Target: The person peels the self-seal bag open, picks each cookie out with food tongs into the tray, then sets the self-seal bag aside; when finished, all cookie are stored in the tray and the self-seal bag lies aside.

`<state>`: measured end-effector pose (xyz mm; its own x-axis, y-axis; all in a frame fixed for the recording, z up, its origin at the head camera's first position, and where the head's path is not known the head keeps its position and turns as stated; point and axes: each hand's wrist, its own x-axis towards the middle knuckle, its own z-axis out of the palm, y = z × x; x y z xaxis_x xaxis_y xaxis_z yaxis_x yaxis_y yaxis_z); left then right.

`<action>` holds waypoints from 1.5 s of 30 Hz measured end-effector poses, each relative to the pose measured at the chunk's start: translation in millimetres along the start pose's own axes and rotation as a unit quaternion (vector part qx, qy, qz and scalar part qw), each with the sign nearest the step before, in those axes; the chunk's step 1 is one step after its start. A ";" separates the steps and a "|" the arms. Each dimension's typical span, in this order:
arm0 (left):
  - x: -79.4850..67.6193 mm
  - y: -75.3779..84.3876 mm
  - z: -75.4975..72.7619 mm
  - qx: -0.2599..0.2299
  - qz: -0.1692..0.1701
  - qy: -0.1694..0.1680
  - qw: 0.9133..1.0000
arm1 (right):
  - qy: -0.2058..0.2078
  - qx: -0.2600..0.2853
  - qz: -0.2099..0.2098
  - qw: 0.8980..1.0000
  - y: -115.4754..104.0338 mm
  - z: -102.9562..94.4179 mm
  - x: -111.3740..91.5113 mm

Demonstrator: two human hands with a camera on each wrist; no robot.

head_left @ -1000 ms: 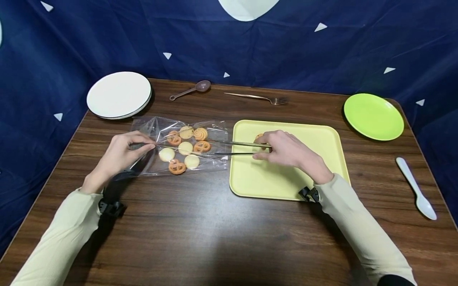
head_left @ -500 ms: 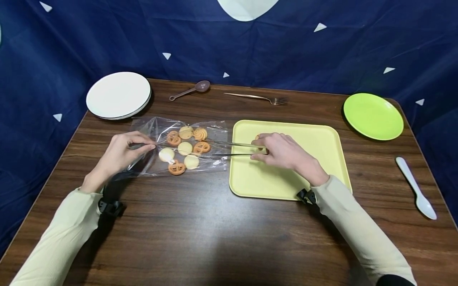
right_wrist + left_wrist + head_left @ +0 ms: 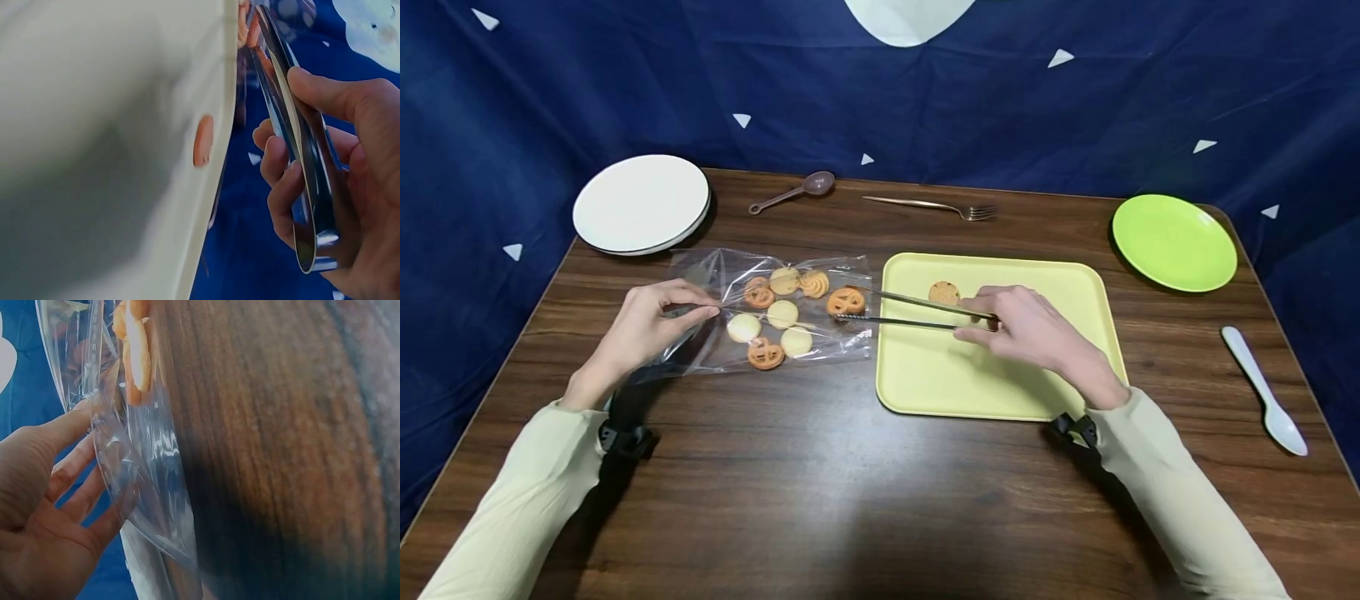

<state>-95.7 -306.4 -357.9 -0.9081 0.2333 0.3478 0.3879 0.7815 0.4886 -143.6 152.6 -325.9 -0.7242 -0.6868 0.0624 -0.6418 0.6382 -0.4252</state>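
Observation:
My left hand [image 3: 658,329] pinches the clear plastic bag [image 3: 703,350] at its upper left part; the left wrist view shows thumb and fingers on the film. Inside the bag lie several biscuits, some plain round [image 3: 782,314], some pretzel-shaped [image 3: 765,353]. My right hand [image 3: 1037,333] holds metal tongs [image 3: 917,301] over the yellow tray [image 3: 977,392], thumb on one arm and fingers on the other. The tong tips straddle a pretzel-shaped biscuit [image 3: 846,301] near the bag's right end. A speckled round biscuit [image 3: 943,292] lies on the tray beside my right fingertips.
White plates [image 3: 642,204] stand at the back left. A brown measuring spoon [image 3: 816,183] and a fork [image 3: 928,204] lie along the back edge. To the right are a green plate [image 3: 1172,242] and a white spoon [image 3: 1262,390].
My right hand and the tongs have moved right, drawing the pretzel-shaped biscuit from mid-bag toward the right end. The speckled biscuit on the tray is uncovered. My left hand keeps its pinch.

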 end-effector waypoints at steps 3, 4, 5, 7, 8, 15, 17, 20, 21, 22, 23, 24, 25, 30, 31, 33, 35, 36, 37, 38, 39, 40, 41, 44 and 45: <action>-1.2 0.6 -1.3 -0.002 0.002 0.003 1.000 | 0.025 0.004 -0.002 1.000 8.5 -6.5 -16.9; -1.5 0.7 -1.7 -0.002 0.002 0.004 1.000 | 0.034 0.002 0.000 0.999 11.9 -8.9 -23.3; -1.8 0.8 -2.1 -0.002 0.002 0.004 1.000 | 0.042 0.000 0.007 0.999 15.0 -11.5 -30.1; -2.4 0.7 -2.8 -0.002 0.003 0.004 1.000 | 0.057 -0.010 0.020 0.998 21.8 -16.8 -44.4; -2.7 0.6 -3.2 -0.001 0.003 0.004 1.000 | 0.065 -0.016 0.028 0.997 25.6 -19.3 -51.8; -3.3 -1.0 -5.1 0.003 0.007 0.005 1.000 | 0.084 -0.046 0.095 0.991 51.7 -30.8 -99.9; -3.3 -1.1 -5.5 0.001 0.007 0.006 1.000 | 0.084 -0.053 0.111 0.989 56.8 -31.2 -109.5; -3.4 -1.1 -5.8 0.000 0.005 0.007 1.000 | 0.075 -0.060 0.129 0.987 61.4 -30.8 -118.7; -3.5 -1.2 -5.8 0.000 0.004 0.007 1.000 | 0.071 -0.061 0.135 0.986 62.2 -30.3 -120.6; -3.7 -1.2 -5.7 0.000 0.003 0.006 1.000 | 0.067 -0.060 0.141 0.986 62.5 -30.2 -122.2; -3.9 -1.1 -5.7 -0.001 0.002 0.005 1.000 | 0.063 -0.056 0.147 0.986 62.8 -29.9 -123.2; -4.1 -1.1 -5.6 -0.001 0.001 0.005 1.000 | 0.061 -0.054 0.154 0.985 62.9 -29.6 -124.0; -4.1 -1.2 -5.6 -0.001 0.000 0.004 1.000 | 0.059 -0.053 0.158 0.984 62.9 -29.5 -124.6; -3.0 -0.8 -5.3 -0.004 -0.001 0.005 1.000 | 0.055 -0.055 0.166 0.983 61.7 -32.8 -127.5; -2.5 -0.4 -5.2 -0.005 0.000 0.005 1.000 | 0.057 -0.057 0.161 0.984 61.5 -34.5 -128.5; -1.4 0.2 -5.0 -0.006 0.003 0.006 1.000 | 0.069 -0.055 0.155 0.984 60.4 -38.1 -129.9; -0.3 0.9 -4.9 -0.007 0.006 0.006 1.000 | 0.086 -0.046 0.153 0.983 57.6 -41.0 -129.3; 0.0 1.2 -4.8 -0.007 0.006 0.007 1.000 | 0.093 -0.039 0.152 0.983 55.1 -42.1 -127.4; 0.4 1.4 -4.7 -0.007 0.006 0.007 1.000 | 0.096 -0.031 0.152 0.983 52.1 -42.7 -124.7; 0.6 1.4 -4.6 -0.007 0.006 0.007 1.000 | 0.097 -0.023 0.152 0.983 48.7 -42.6 -120.5; 0.7 1.5 -4.3 -0.007 0.005 0.007 1.000 | 0.095 -0.016 0.148 0.984 45.0 -41.8 -115.0; 0.6 1.7 -4.0 -0.007 0.002 0.005 1.000 | 0.092 -0.009 0.140 0.986 41.3 -40.5 -108.7; 0.4 1.9 -3.6 -0.008 0.000 0.004 1.000 | 0.086 -0.006 0.126 0.988 37.8 -38.5 -101.7; 0.1 2.7 -2.4 -0.010 -0.006 0.000 1.000 | 0.070 -0.003 0.076 0.995 28.2 -29.7 -78.5; 0.0 3.1 -2.0 -0.011 -0.007 -0.001 1.000 | 0.064 -0.003 0.060 0.996 25.2 -26.3 -70.7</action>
<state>-94.1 -305.2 -354.8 -0.9141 0.2237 0.3381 0.3780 0.7715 0.5117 -115.3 226.4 -317.3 -0.8217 -0.5559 0.1261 -0.5502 0.7156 -0.4304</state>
